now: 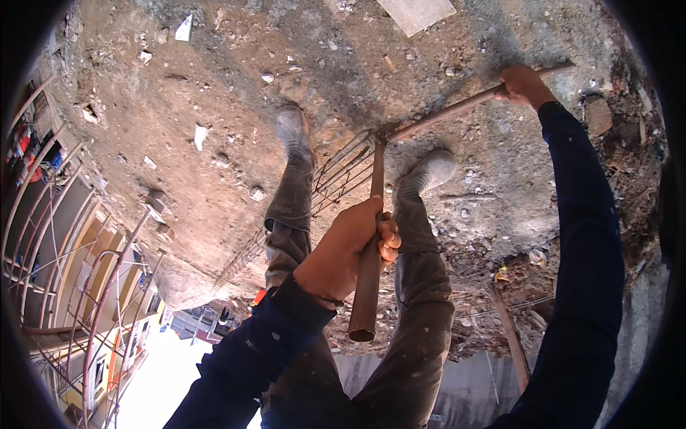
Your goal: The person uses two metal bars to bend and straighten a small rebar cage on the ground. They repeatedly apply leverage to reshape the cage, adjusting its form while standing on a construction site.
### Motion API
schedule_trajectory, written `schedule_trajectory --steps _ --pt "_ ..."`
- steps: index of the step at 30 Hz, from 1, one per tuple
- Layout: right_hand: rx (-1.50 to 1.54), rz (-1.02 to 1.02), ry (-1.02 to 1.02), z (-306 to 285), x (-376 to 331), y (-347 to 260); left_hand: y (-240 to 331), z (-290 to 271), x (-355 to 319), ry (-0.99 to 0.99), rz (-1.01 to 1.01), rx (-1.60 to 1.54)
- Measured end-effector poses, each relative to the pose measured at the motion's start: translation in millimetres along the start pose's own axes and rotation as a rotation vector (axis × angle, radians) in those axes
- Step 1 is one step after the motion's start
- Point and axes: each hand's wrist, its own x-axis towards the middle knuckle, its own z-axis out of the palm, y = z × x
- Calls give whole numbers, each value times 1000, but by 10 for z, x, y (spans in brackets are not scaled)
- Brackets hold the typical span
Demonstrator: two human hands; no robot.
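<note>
My left hand is closed round a rusty hollow pipe, whose open end points toward me. Out to the right, my right hand grips a long brownish rod near its far end. The pipe and the rod meet at an angle just beyond my boots; how they join there is too small to make out. Beside that meeting point is the end of a rebar cage, which runs back past my left leg and is partly hidden by it.
My boots stand apart on rough dirt ground strewn with stones and scraps. A flat pale slab lies at the far edge. Curved metal bars rise at the left. A wooden stick and rubble lie at the right.
</note>
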Motion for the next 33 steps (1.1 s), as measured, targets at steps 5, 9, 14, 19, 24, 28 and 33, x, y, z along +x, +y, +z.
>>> schedule_trajectory --steps 5,9,14,19,24,28,33 --pt "-25 -3 -12 40 21 -2 27 -94 31 -95 -33 -40" --pt "-20 -4 1 0 -30 -34 0 -180 92 -118 -14 -52" --pt "-23 -24 68 -5 -63 -89 14 -153 62 -101 -22 -58" --pt "-13 -5 84 69 -67 -65 5 -142 50 -110 -40 -69" --pt "-70 -26 -14 -18 -9 -50 -33 -192 77 -163 -35 -80" --pt "-157 -39 55 -137 20 -13 -103 -196 183 -241 28 -173" --pt "-239 -26 -10 -474 -73 -251 -170 -115 181 -203 64 -192"
